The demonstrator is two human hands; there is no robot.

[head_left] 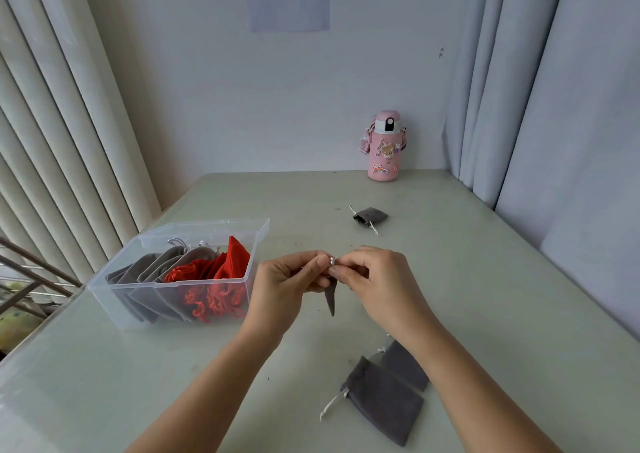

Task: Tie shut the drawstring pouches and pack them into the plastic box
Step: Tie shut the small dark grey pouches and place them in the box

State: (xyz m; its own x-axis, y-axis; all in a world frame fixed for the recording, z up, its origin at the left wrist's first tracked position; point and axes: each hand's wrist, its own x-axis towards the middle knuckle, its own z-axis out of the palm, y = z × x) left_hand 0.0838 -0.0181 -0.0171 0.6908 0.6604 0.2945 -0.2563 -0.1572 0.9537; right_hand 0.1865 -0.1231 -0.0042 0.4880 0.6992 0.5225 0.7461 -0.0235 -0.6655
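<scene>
Grey and red pouches (207,269) in plastic box (194,232)

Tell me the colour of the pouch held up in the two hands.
Dark grey. The pouch shows best in the head view.

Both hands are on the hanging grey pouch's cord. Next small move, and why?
Probably pull the cord ends apart to snug the knot. The left hand and the right hand both pinch the cord above the grey pouch, which hangs between them, not yet in the plastic box at the left. Whether a knot is formed is too small to tell.
</scene>
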